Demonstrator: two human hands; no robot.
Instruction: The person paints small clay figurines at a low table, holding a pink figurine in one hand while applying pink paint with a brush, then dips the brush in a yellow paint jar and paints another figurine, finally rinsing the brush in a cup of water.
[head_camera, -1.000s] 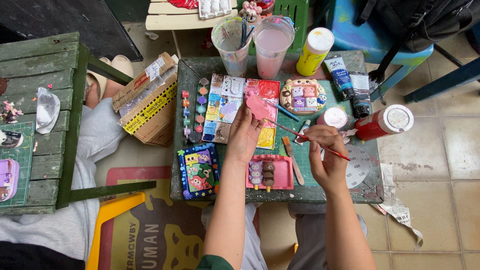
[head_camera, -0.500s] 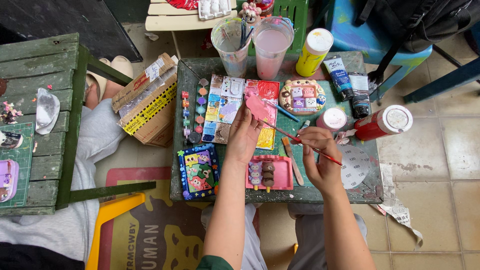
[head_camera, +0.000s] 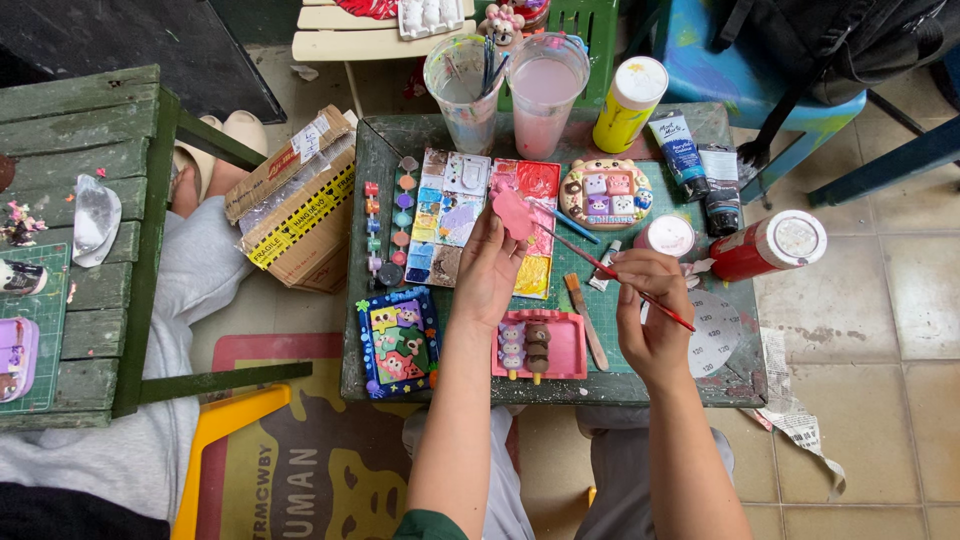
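- The right hand (head_camera: 655, 315) has its fingers pinched narrow around a red-handled paintbrush (head_camera: 610, 272), which slants up and away to the left from the fingers.
- The left hand (head_camera: 490, 265) has its fingers curled about a small pink flat piece (head_camera: 514, 214), held at the fingertips above the tabletop (head_camera: 650, 385); the brush tip meets this piece at its right edge.
- Nearer than the left fingers, close to the wrist, lies a pink tray (head_camera: 540, 345) with small skewered figures in it.
- Left of that wrist sits a blue painted plaque (head_camera: 398, 340) with cartoon figures.
- Between the two hands a flat wooden stick (head_camera: 586, 320) lies on the green mat.
- Just beyond the left fingers lie two paint palettes (head_camera: 480, 215), side by side, one in blues and greys, one in reds and yellow.
- Beyond the right fingers lies a bear-shaped painted piece (head_camera: 605, 193), and to their right a red bottle with a white cap (head_camera: 768, 244) on its side.
- Farthest off stand two plastic cups (head_camera: 505, 90), one with brushes, one with pinkish water, and a yellow bottle (head_camera: 630, 103).
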